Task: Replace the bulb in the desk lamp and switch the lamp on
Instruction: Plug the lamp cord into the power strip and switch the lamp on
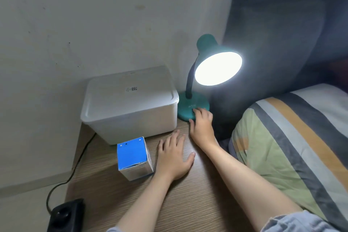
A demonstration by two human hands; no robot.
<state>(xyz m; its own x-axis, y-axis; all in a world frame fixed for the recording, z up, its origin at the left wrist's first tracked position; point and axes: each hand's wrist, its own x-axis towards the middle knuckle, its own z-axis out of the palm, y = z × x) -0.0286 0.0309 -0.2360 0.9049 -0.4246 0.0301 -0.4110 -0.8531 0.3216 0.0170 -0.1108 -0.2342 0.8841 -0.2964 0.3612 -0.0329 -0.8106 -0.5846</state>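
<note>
A teal desk lamp (206, 48) stands at the back right of the wooden bedside table (116, 199). It is lit, and its shade glows bright white, hiding the bulb. My right hand (202, 125) rests on the front of the lamp's round base (185, 106), fingertips on the switch by the white lettering. It holds nothing. My left hand (174, 157) lies flat on the table, fingers spread, just right of a blue and white bulb box (132, 158).
A white lidded plastic box (130, 101) sits left of the lamp against the wall. A black power strip (65, 214) with a cable lies at the table's front left corner. A striped pillow (293, 137) and dark headboard are on the right.
</note>
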